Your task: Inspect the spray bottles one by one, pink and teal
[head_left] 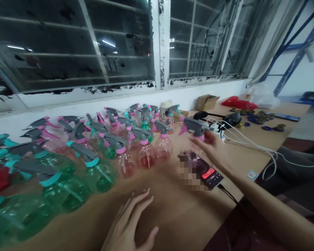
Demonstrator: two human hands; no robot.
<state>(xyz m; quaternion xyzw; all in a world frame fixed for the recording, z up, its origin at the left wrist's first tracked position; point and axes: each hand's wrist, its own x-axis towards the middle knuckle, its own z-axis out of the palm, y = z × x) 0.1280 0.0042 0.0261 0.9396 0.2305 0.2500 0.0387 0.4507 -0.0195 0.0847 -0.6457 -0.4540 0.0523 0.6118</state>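
"What's biggest?"
"The bench [164, 212]. Pink and green bottles [146, 157] crowd it from the left end along the back edge. A pale bag [267, 99] sits near the back right corner."
"Then?"
"The left grip [129, 221] is wide, spread over the bench in front of the bottles. The right grip [213, 148] is narrow, holding 1 pink-collared bottle [195, 126] by the neck."
"Where's that one?"
"Toward the front edge, over or behind a lit phone [210, 173]; I can't tell which."
"Smallest?"
"A card [251, 175] near the front edge."
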